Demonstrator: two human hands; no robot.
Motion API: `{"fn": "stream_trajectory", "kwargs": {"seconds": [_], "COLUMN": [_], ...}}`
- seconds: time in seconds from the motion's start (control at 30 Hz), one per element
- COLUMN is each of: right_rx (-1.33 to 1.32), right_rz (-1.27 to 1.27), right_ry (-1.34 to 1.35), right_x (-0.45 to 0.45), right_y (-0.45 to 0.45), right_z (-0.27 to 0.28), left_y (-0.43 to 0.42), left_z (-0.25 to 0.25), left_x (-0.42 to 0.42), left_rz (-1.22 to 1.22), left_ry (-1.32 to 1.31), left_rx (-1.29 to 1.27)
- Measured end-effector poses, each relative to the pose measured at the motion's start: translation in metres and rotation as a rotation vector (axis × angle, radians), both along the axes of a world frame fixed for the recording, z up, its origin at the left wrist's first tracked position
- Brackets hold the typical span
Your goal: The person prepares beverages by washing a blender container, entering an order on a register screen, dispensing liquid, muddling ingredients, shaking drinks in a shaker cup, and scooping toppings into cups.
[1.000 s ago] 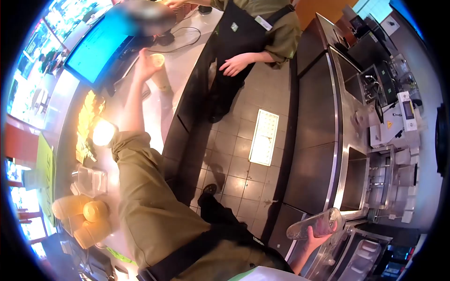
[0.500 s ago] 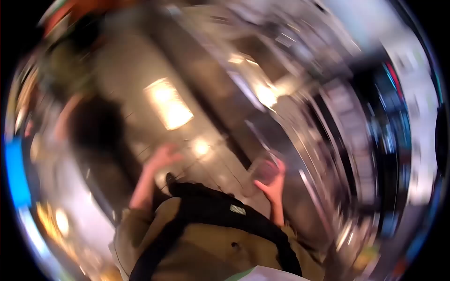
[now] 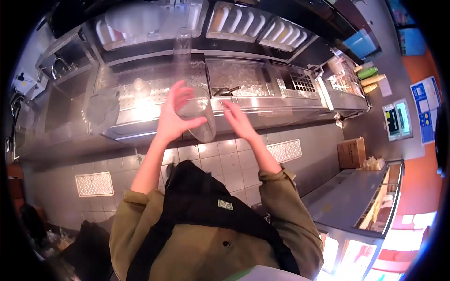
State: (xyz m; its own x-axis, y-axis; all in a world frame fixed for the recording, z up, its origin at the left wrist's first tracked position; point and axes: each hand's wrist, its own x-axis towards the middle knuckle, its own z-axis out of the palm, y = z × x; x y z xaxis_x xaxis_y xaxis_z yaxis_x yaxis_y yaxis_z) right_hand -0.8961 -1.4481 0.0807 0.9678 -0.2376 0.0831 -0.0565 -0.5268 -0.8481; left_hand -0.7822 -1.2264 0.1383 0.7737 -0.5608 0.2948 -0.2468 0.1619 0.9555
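Observation:
A clear plastic cup (image 3: 205, 122) is tilted in front of the steel counter, smeared slightly by motion. My left hand (image 3: 172, 117) is curved around its left side, with fingers at the top and thumb across its near side. Just right of the cup, my right hand (image 3: 238, 120) has its fingers stretched out and apart, holding nothing. Behind the hands, a black scoop (image 3: 226, 91) lies at the front edge of an ice bin (image 3: 239, 75) filled with ice.
A perforated drain tray (image 3: 161, 77) carries a small clear vessel (image 3: 142, 87). A tall clear container (image 3: 183, 44) stands behind it, and a clear pitcher (image 3: 102, 111) is at the left. A cardboard box (image 3: 351, 153) sits at the right; a sink (image 3: 65, 63) is far left.
The view has turned from the aisle to face the counter and ice bin. The cup has passed from my right hand to my left, and my right hand has opened.

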Motion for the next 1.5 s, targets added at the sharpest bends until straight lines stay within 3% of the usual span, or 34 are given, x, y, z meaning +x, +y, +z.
{"fn": "stream_trajectory", "kwargs": {"seconds": [0.07,0.13,0.2,0.3,0.47,0.53,0.57,0.6,0.67,0.7,0.73,0.8,0.93,1.07,1.17,1.23,1.3,1.33,1.4,1.47,1.5], "right_rx": [-0.44,-0.574,-0.916,-1.226,-1.05,-0.944,-0.928,-0.897,-1.055,-0.988,-0.979,-1.008,-0.429,0.202,0.436,0.162,0.142,0.271,0.105,-0.273,-0.333], "right_rz": [-0.182,-0.227,-0.086,0.233,0.568,0.504,0.31,0.119,-0.008,-0.016,0.159,0.27,0.198,0.08,0.231,0.584,0.674,0.59,0.611,0.752,0.882], "right_ry": [-0.008,0.142,0.419,0.74,0.797,0.642,0.647,0.647,0.832,0.831,0.884,0.844,0.674,0.733,0.66,0.319,0.444,0.742,0.949,0.935,0.964], "right_x": [0.045,0.096,0.146,0.194,0.198,0.178,0.172,0.173,0.203,0.217,0.235,0.261,0.266,0.252,0.244,0.248,0.253,0.255,0.261,0.268,0.274], "right_y": [-0.078,-0.127,-0.149,-0.187,-0.201,-0.226,-0.254,-0.285,-0.332,-0.332,-0.328,-0.299,-0.319,-0.353,-0.369,-0.389,-0.396,-0.39,-0.374,-0.345,-0.328], "right_z": [-0.054,-0.085,-0.106,-0.192,-0.185,-0.133,-0.137,-0.156,-0.202,-0.215,-0.23,-0.295,-0.339,-0.319,-0.227,-0.187,-0.125,-0.074,-0.01,0.028,0.038], "left_y": [-0.025,-0.05,-0.062,-0.077,-0.091,-0.097,-0.099,-0.103,-0.112,-0.118,-0.123,-0.132,-0.173,-0.222,-0.252,-0.267,-0.281,-0.287,-0.297,-0.306,-0.311], "left_z": [-0.009,-0.025,-0.043,-0.054,-0.073,-0.091,-0.093,-0.094,-0.092,-0.091,-0.088,-0.09,-0.085,-0.084,-0.092,-0.099,-0.104,-0.105,-0.105,-0.103,-0.098], "left_x": [0.026,0.058,0.083,0.108,0.12,0.119,0.117,0.117,0.113,0.109,0.107,0.103,0.095,0.088,0.081,0.074,0.075,0.076,0.077,0.078,0.078], "left_rz": [0.188,0.306,0.386,0.475,0.59,0.612,0.627,0.653,0.701,0.727,0.762,0.877,0.977,0.935,0.906,0.862,0.827,0.806,0.754,0.739,0.721], "left_ry": [-0.08,-0.154,-0.182,-0.151,-0.099,-0.089,-0.086,-0.04,0.052,0.082,0.103,0.039,-0.173,-0.323,-0.411,-0.431,-0.435,-0.437,-0.408,-0.432,-0.397], "left_rx": [0.068,0.151,0.233,0.281,0.195,0.06,0.13,0.112,0.098,0.08,0.064,0.124,0.316,0.561,0.779,0.954,1.097,1.17,1.152,1.066,1.033]}}
